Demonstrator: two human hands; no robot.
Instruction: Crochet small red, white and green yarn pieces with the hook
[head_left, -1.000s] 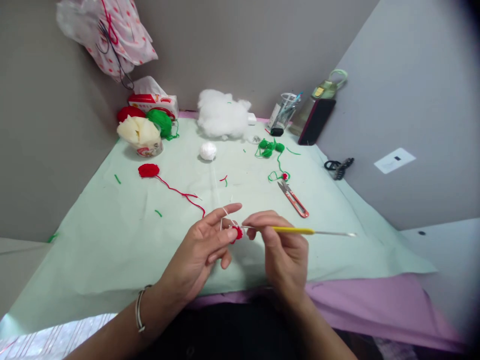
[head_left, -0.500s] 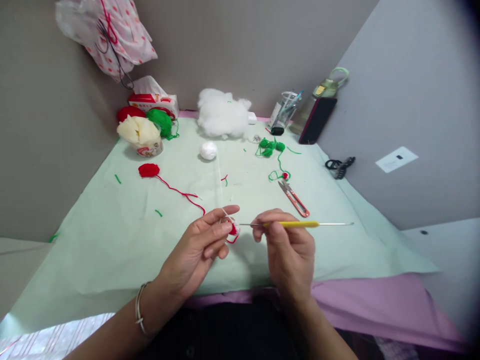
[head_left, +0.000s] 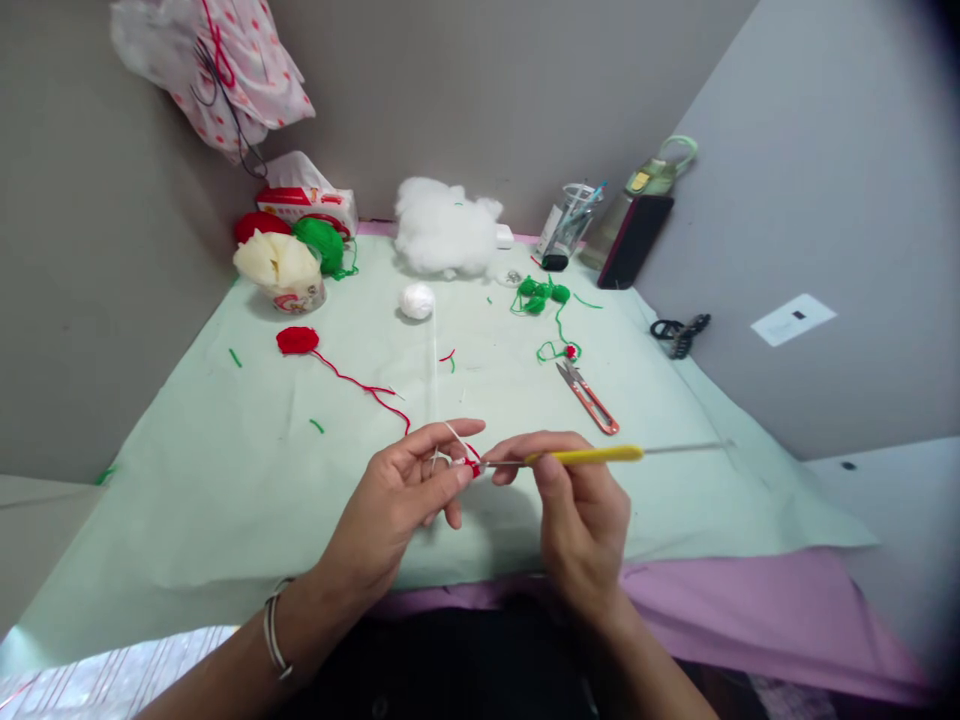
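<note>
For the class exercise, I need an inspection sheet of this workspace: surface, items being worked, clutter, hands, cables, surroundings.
Surface: pale green covering, purple layer showing at the near edge.
Items being worked: small red-and-white yarn piece; yellow-handled hook; white yarn ball, its strand running toward the left hand.
Clutter: orange-handled snips, green yarn pieces, scattered clippings.
Hands: left pinches the piece; right hand holds the hook, tip at the piece.
Cables: nothing certain; dark loops by the spotted bag are unclear.
Surroundings: grey walls, tissue box, phone.
</note>
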